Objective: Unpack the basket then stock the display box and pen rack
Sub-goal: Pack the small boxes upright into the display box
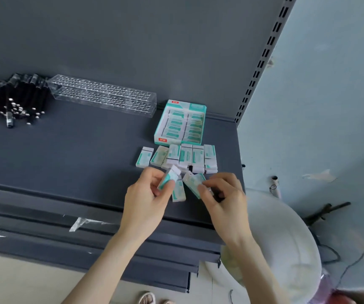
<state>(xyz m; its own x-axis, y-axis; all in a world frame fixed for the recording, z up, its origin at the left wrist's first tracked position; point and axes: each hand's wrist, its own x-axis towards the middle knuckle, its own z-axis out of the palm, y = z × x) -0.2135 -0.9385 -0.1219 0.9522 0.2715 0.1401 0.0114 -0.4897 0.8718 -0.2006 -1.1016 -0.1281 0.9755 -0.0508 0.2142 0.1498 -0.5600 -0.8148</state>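
Far left of the grip lie the pens (12,99), then the rack (104,98), and the part-filled box (181,122) stands just beyond the hands. The left hand (148,194) grasps one eraser (169,176) between thumb and fingers, tilted. Just right of it, the right hand (225,198) pinches a second eraser (193,183), with loose erasers (185,157) lying between grip and box.

Dark grey shelf (66,154). Back-left: heap of black pens (16,99), silver tips twd the front edge. Just beside them, along the back edge: clear pen rack (104,98), holes up. Nr back-right corner: teal-and-white display box (181,122), open, packed w/ erasers in 2 columns. In front of it: row of loose erasers (183,157), side by side. Nearer the front edge: 1 eraser (178,191) lying flat.
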